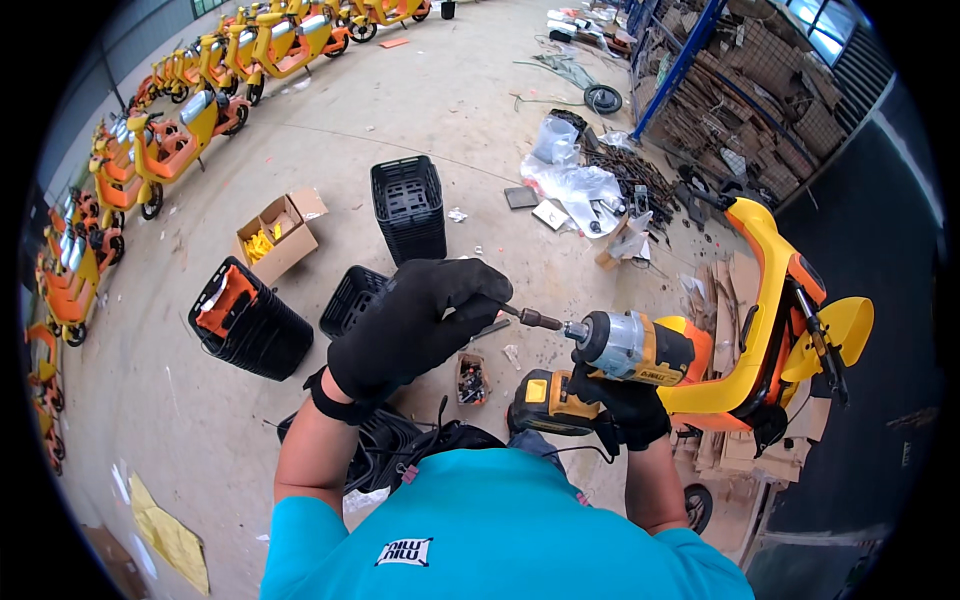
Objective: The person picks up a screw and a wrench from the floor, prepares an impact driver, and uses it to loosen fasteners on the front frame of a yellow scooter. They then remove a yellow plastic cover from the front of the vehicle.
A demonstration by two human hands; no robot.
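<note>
My left hand (415, 318), in a black glove, pinches the thin end of a dark driver bit with a brownish socket end (540, 319). That socket end faces the square drive of a yellow, black and grey cordless impact wrench (636, 347), with a small gap between them. Around the wrench's handle is my right hand (625, 400), also gloved in black; its fingers are partly hidden behind the tool. A yellow and black battery (552, 403) sits on the wrench's lower end. Below the bit, a small box of dark fasteners (472, 380) stands on the floor.
A yellow and orange scooter (765, 300) stands close at my right. Stacked black baskets (408, 205) and another basket stack (250, 325) are ahead and left, by an open cardboard box (280, 235). Plastic sheeting (580, 185) and metal parts lie ahead right. Rows of scooters (185, 145) line the left.
</note>
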